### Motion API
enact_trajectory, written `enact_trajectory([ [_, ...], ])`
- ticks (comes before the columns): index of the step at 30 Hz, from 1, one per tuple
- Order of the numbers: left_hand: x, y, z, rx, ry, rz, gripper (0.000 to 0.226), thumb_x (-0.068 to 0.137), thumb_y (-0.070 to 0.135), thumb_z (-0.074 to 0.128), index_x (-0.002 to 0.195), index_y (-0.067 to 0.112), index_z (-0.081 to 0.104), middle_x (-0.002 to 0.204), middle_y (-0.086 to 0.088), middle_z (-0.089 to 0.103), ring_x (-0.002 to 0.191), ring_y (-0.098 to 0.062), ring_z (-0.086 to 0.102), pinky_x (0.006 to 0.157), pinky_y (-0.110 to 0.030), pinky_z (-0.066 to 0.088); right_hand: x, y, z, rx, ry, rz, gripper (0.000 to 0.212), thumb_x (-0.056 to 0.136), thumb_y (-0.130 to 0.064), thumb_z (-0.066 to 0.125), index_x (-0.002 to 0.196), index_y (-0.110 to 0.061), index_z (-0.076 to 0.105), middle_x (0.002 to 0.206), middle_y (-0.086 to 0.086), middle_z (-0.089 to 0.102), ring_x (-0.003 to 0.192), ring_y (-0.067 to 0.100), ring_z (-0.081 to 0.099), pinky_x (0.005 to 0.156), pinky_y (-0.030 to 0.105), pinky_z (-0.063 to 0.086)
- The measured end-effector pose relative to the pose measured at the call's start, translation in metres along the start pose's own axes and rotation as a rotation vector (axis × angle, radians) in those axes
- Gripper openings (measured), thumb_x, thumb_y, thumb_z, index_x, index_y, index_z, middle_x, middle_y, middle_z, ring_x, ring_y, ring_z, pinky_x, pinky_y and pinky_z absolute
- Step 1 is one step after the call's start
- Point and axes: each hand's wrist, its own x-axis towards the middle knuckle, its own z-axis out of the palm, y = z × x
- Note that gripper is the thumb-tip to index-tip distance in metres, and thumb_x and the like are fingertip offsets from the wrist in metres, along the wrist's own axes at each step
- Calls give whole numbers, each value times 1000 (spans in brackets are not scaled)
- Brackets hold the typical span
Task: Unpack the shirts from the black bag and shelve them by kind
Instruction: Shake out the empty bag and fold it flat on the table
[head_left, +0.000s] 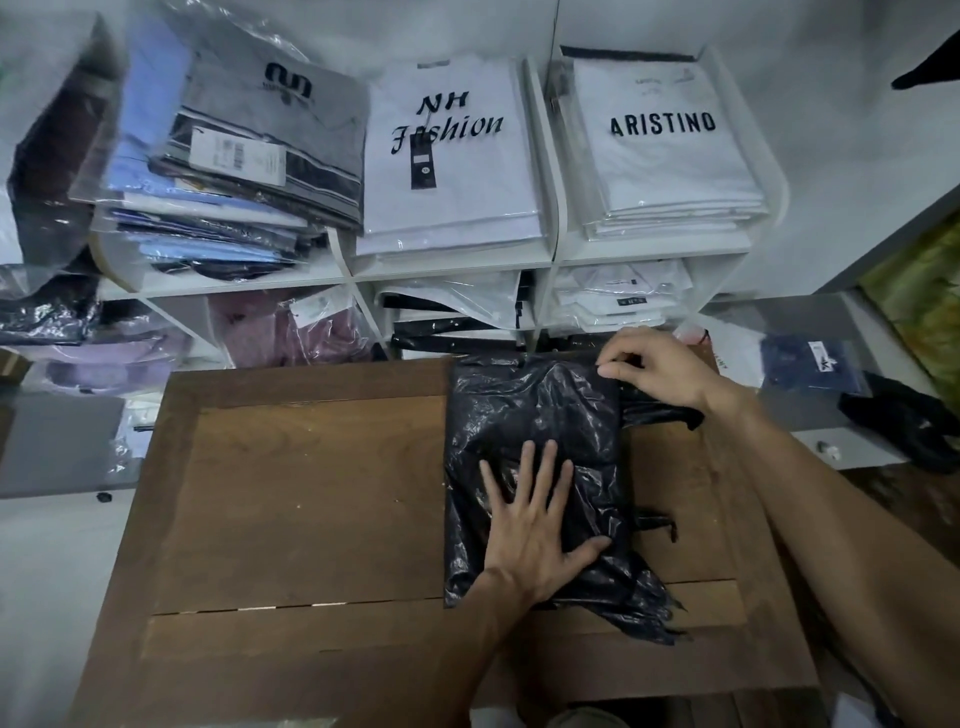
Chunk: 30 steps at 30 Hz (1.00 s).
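A shiny black plastic bag (540, 415), folded flat into a rectangle, lies on the right half of a brown wooden table (311, 493). My left hand (535, 519) presses flat on the bag's near part, fingers straight and spread. My right hand (654, 369) pinches the bag's far right corner between thumb and fingers. Behind the table stands a white shelf unit (452, 262) with wrapped shirts: a white "NH Fashion" stack (452, 156), a white "ARISTINO" stack (670, 140), and a grey and blue mixed stack (234, 161) on the left.
Lower shelf cubbies hold pink, black and white wrapped shirts (291, 332). A navy wrapped shirt (810, 364) and a black cloth (904, 421) lie on a grey surface to the right. More bagged clothes (47, 312) pile up at far left.
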Motion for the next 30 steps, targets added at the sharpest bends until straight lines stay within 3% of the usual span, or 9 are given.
enact_trajectory([
  [3,-1,0,2,-12,-41,47,114,78,98,15,164,24,2,170,-6,-18,154,-32,-27,109,-81,-10,-2,-7,9,21,-6,55,13,99,-23,66,96,-35,65,95,-14,66,92,3,57,84,30,43],
  [6,-2,-3,5,1,-42,92,115,73,101,20,163,33,1,170,-6,-17,154,-34,-23,108,-82,-10,0,2,10,-20,-44,167,21,103,-32,58,93,-51,56,98,-16,63,106,20,55,99,41,43],
  [9,-3,-4,7,-7,-53,128,114,72,102,23,163,36,0,170,-4,-17,155,-34,-23,108,-82,-9,11,3,14,-201,-141,239,13,108,-35,47,98,-39,55,99,-13,63,111,23,55,106,44,36],
  [12,-5,-4,6,-21,-64,131,113,73,101,24,163,38,-1,170,-3,-19,154,-34,-24,108,-82,-10,37,-30,12,-338,-13,166,19,109,-32,39,102,-27,56,98,-8,61,108,26,54,86,36,31],
  [15,-5,-4,1,-33,-95,127,112,73,101,23,162,39,-4,169,-2,-24,153,-33,-29,107,-81,-12,62,-100,24,-257,-49,-54,30,108,-35,45,102,-19,70,92,-8,65,85,13,56,75,32,38],
  [18,-4,-4,-2,-42,-132,125,110,74,100,21,161,40,-11,166,-1,-30,150,-32,-34,107,-80,-13,86,-142,74,-438,-250,-157,29,101,-45,58,101,-23,77,97,-8,73,90,14,65,84,35,52],
  [23,-2,-6,2,-53,-135,132,108,76,99,20,161,39,-10,167,-1,-29,150,-32,-36,108,-79,-14,113,-161,118,-832,-283,-16,35,92,-46,72,95,-11,67,101,8,68,98,27,62,81,36,43],
  [26,-2,-6,4,-50,-128,138,109,76,99,19,162,37,-8,167,-2,-28,149,-32,-36,108,-79,-16,117,-153,128,-824,-246,88,41,91,-38,75,114,-6,67,123,12,62,121,31,55,96,41,44],
  [30,-2,-7,6,-56,-103,143,109,77,99,19,162,36,-6,168,-3,-27,151,-33,-34,108,-80,-16,116,-142,126,-715,-238,128,22,93,-22,75,104,-4,71,112,13,68,107,31,67,92,37,50],
])
